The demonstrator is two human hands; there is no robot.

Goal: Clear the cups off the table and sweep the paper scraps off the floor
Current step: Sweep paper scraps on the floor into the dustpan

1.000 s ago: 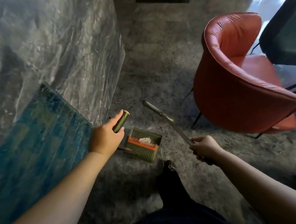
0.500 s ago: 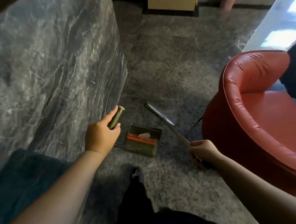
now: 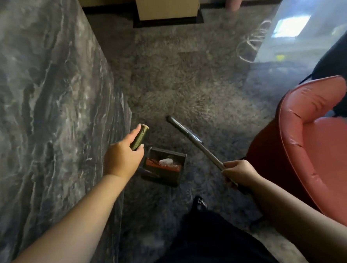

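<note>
My left hand point(image 3: 123, 157) grips the dustpan point(image 3: 164, 167) handle, right hand point(image 3: 240, 174) the broom point(image 3: 193, 139) – a tilt toward 6 o'clock could spill the scrap point(image 3: 166, 161).

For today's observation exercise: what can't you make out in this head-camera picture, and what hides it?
- Broom head: the handle runs down behind the right hand, its lower end hidden.
- Dustpan shaft: covered by the left hand.
- Red chair: cut off by the right edge.
- Cups: none in view.
</note>
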